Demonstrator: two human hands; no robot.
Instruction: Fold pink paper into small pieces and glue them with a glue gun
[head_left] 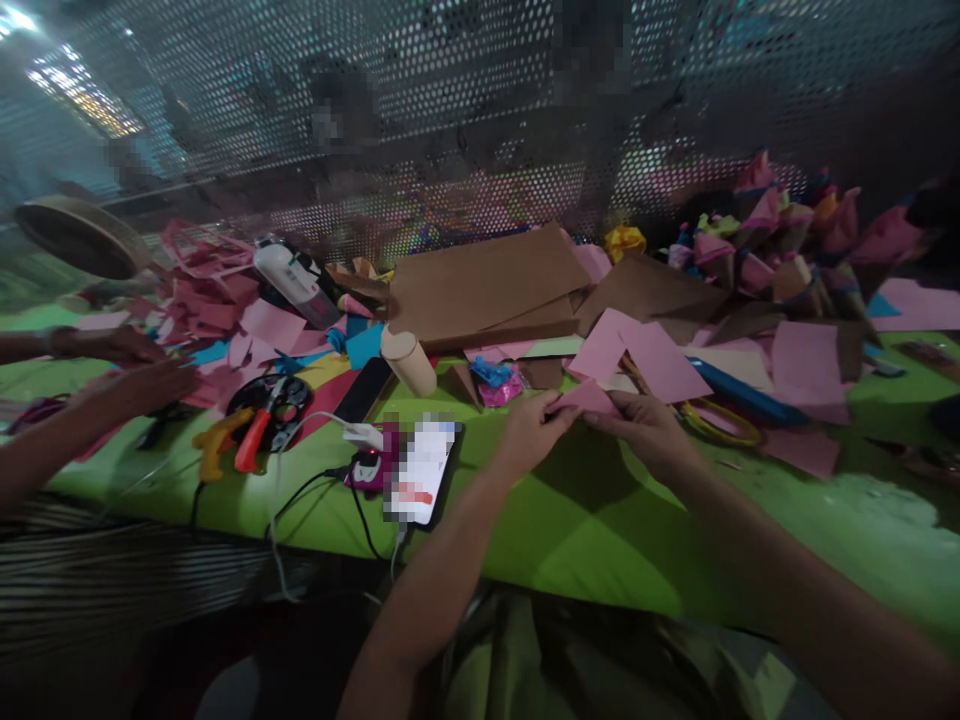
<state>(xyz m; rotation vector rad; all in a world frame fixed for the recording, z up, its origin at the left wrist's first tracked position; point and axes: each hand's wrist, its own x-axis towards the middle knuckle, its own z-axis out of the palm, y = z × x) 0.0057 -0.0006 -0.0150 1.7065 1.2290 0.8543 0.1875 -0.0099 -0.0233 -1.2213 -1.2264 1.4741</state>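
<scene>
My left hand (532, 430) and my right hand (645, 425) meet over the green table (585, 520), both pinching a small folded piece of pink paper (589, 398). The fingers of each hand are closed on its edges, left hand at the left corner, right hand on the right side. More pink paper sheets (645, 355) lie just behind my hands. A phone (424, 470) with a lit screen rests to the left of my left wrist.
Brown paper sheets (480, 285) are stacked at the back centre. Finished paper cones (780, 245) stand at the back right. A glue gun (296, 280), a cardboard tube (409, 360), pliers (251, 440) and scissors (709, 415) lie about. Another person's hands (142, 375) work at the left. A perforated screen (480, 110) closes the back.
</scene>
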